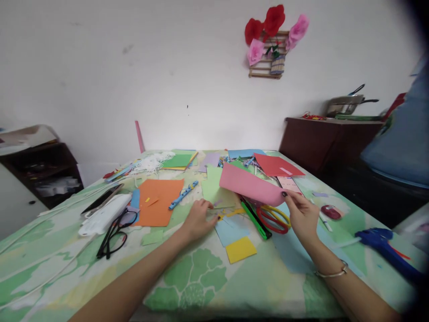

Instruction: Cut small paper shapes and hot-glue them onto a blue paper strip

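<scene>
My right hand (pixel 303 217) pinches the right end of a pink paper sheet (pixel 251 184), which is lifted above the table and slants down to the right. My left hand (pixel 201 219) rests on the table with its fingers apart and nothing held, beside a light blue paper (pixel 231 229) and small yellow scraps. A yellow paper square (pixel 240 249) lies nearer to me. Under and beside the pink sheet are a green cutter (pixel 255 218) and scissors with red and yellow handles (pixel 273 219), their blades hidden.
Orange paper (pixel 159 201), a blue pen-like item (pixel 182 195), black glasses (pixel 115 235), a white power strip (pixel 105 214) and a phone (pixel 101 199) lie left. Red paper (pixel 276 165) is at the back. A blue glue gun (pixel 389 250) lies right. A dark cabinet (pixel 311 138) stands behind.
</scene>
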`<state>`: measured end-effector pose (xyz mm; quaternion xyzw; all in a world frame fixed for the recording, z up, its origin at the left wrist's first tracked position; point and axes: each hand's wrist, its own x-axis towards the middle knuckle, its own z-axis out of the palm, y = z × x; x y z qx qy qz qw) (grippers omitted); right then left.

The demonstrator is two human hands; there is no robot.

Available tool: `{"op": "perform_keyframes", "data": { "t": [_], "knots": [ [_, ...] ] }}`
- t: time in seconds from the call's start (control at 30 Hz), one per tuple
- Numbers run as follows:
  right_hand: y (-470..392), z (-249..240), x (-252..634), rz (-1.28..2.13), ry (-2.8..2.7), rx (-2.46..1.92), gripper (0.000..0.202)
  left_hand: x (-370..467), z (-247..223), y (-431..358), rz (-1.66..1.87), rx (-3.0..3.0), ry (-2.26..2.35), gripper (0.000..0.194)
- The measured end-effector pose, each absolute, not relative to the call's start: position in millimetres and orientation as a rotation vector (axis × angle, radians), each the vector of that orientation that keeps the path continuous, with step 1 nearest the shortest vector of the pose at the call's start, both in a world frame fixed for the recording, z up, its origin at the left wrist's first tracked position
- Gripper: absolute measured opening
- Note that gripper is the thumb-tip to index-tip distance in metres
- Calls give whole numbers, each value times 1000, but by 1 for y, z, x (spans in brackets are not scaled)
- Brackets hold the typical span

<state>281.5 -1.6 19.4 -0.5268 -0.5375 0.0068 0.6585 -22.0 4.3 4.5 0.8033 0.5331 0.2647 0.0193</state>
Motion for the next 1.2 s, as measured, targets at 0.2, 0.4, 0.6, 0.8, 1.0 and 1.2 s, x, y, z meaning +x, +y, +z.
{"op": "perform_keyframes", "data": {
  "t": [0.2,0.4,0.6,0.8,1.0,1.2],
  "knots": [
    [-5,22,288,3,-1189,-1199,30,17,11,7,428,2283,1715,57],
    [-4,26,297,9,-1149,-1167,28,16,23,21,258,2246,1604,26],
    [-2,29,304,60,-1089,-1139,29,-1,27,64,392,2343,1729,13],
    [-5,33,303,98,-1017,-1092,29,-17,35,126,490,2352,1923,19],
    [-4,31,307,64,-933,-1041,27,-9,45,136,749,2390,2042,31],
    [1,24,310,55,-856,-933,23,2,24,54,762,2643,1687,30]
  ]
}}
